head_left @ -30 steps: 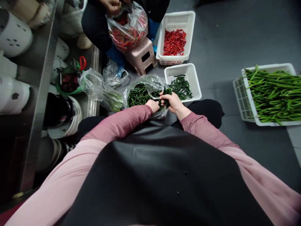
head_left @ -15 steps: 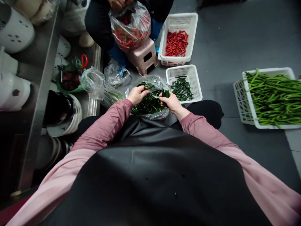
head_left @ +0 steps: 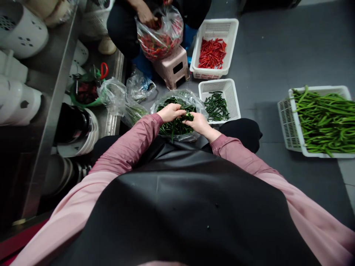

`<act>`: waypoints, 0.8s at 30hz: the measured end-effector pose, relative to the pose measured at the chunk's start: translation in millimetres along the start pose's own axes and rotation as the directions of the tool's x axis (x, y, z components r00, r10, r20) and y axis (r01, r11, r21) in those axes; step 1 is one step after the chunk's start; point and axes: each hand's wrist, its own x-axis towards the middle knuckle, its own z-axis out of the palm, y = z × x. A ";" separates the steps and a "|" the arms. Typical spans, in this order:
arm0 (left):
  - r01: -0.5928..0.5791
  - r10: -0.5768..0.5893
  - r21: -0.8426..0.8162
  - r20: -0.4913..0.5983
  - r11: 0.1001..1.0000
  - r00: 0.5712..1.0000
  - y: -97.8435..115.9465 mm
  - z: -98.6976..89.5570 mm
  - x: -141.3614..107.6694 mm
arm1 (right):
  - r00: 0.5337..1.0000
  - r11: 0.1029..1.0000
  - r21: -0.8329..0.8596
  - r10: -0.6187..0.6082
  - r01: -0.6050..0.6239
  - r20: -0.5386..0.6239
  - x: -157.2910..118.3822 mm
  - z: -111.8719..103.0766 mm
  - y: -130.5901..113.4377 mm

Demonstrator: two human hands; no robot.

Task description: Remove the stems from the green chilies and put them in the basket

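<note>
Both hands are over a clear plastic bag [head_left: 203,108] full of thin dark-green chili peppers [head_left: 177,129]. My right hand [head_left: 200,123] is closed around a small bunch of green chili peppers [head_left: 189,116], their ends showing at the fingertips. Thumb and fingers of my left hand [head_left: 170,112] are pinched together and meet the right hand's bunch; a green chili hangs below them, and its upper end is hidden. Just beyond the right hand, a small white basket [head_left: 235,99] holds more green chilies [head_left: 216,106].
Across from me a person's hand [head_left: 146,15] reaches into a bag of red chilies [head_left: 158,44] on a pink stool [head_left: 177,61]. A white basket [head_left: 232,31] holds red chilies. Long green beans [head_left: 327,122] fill a basket at right. A metal shelf [head_left: 59,66] runs along the left.
My hands have come together, the left moving right to meet the bunch in the right. The other person's hand has gone down into the red chili bag. The view has shifted slightly.
</note>
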 end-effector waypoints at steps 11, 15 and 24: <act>0.039 -0.038 0.044 -0.015 0.998 0.999 3.9 1.1 10.4 | 0.992 0.973 0.192 0.118 -0.126 0.049 1.3 5.7 2.7; 0.104 -0.100 -0.178 0.032 0.978 0.994 3.0 0.1 7.5 | 0.970 0.894 0.377 0.214 -0.241 0.115 2.1 6.2 -4.3; 0.302 -0.256 -0.490 0.160 0.818 0.953 -13.2 18.9 -12.1 | 0.915 0.540 0.739 0.265 -0.402 0.304 0.5 -4.4 -4.3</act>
